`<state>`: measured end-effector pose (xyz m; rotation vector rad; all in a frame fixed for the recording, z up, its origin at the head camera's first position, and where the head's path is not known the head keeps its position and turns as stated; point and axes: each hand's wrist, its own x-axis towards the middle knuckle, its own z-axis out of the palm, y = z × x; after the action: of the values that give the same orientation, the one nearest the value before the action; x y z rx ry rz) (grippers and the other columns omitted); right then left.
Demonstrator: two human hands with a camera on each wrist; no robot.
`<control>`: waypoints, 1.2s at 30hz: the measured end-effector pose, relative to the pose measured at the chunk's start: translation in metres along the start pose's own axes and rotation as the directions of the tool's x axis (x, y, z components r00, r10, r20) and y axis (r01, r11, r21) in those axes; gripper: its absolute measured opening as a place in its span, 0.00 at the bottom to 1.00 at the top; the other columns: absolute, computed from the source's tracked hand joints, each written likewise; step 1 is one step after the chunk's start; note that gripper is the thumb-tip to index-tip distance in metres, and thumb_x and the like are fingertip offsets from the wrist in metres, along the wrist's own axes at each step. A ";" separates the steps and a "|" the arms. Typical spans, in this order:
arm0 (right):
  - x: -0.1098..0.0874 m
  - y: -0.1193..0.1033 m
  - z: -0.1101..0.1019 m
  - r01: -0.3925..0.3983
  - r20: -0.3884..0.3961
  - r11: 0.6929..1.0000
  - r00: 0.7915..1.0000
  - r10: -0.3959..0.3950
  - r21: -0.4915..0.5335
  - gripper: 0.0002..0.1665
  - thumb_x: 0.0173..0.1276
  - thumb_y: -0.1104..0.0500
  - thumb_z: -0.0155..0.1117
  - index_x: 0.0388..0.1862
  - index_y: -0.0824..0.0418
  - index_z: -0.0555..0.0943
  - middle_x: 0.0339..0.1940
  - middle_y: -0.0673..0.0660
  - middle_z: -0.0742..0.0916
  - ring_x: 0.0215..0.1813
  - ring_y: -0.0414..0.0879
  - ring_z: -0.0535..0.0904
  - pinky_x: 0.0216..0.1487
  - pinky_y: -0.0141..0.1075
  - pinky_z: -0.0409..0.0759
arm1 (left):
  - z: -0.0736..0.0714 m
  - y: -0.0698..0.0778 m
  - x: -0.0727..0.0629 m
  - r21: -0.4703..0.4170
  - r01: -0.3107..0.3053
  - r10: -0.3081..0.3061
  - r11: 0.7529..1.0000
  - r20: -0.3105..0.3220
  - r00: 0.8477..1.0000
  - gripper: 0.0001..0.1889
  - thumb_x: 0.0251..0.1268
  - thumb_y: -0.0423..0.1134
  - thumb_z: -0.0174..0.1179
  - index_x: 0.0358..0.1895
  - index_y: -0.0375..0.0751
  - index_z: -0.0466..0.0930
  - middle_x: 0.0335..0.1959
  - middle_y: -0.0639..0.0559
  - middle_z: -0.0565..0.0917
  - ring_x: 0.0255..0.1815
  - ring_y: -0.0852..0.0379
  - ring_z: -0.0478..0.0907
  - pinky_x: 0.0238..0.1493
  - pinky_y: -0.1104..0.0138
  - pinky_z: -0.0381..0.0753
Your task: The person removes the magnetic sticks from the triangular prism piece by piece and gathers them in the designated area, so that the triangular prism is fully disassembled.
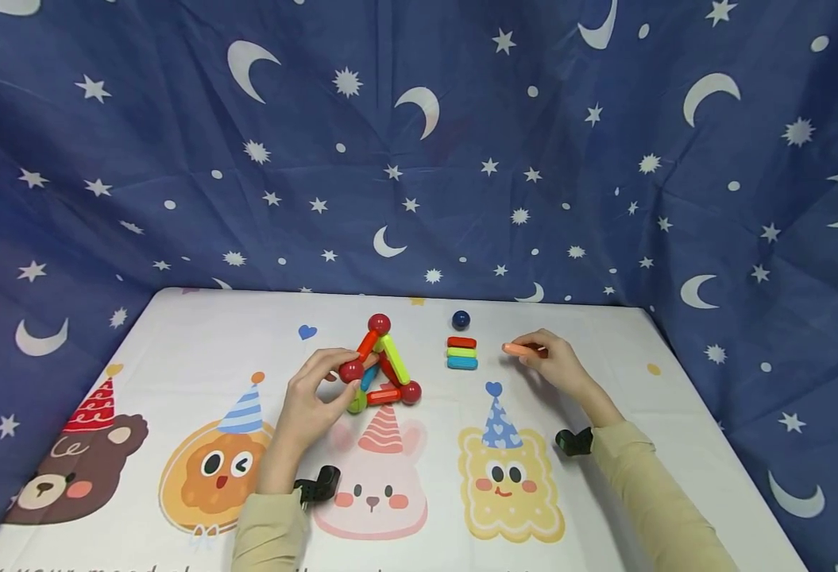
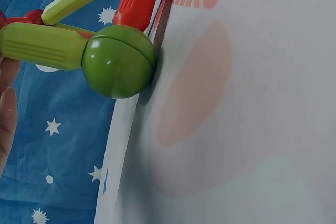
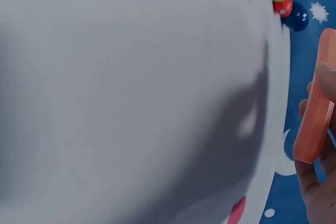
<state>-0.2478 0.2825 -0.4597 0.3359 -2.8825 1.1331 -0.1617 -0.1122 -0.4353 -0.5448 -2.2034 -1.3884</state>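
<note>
Near the table's middle stands a frame (image 1: 394,360) built of coloured toy rods joined by balls. My left hand (image 1: 311,409) grips it at a red ball (image 1: 351,371) on its left side. A green ball (image 2: 118,61) forms its near corner, resting on the tabletop, with a yellow-green rod (image 2: 44,45) running from it toward the fingers. Over to the right, my right hand (image 1: 558,367) pinches an orange rod (image 3: 315,108) between thumb and fingers, held above the table. The frame's far inner joints are partly hidden.
Between the hands lie a red rod (image 1: 461,342), a yellow-green rod (image 1: 461,353) and a blue rod (image 1: 462,364) in a stacked row. Behind them sits a dark blue ball (image 1: 461,320). A starry blue curtain (image 1: 461,175) borders the printed white tablecloth (image 1: 233,326).
</note>
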 end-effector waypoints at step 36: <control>0.028 0.009 0.021 -0.153 0.005 0.976 0.988 0.155 -0.155 0.15 0.62 0.62 0.67 0.48 0.59 0.84 0.46 0.60 0.83 0.50 0.54 0.71 0.53 0.49 0.67 | 0.007 -0.022 -0.004 0.007 0.015 -0.015 1.000 -0.001 1.000 0.23 0.47 0.23 0.69 0.50 0.40 0.82 0.49 0.47 0.82 0.43 0.57 0.76 0.39 0.59 0.78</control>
<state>-0.2759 0.2695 -0.4787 0.1189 -3.0322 0.9195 -0.1721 -0.1149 -0.4561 -0.5263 -2.2149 -1.3871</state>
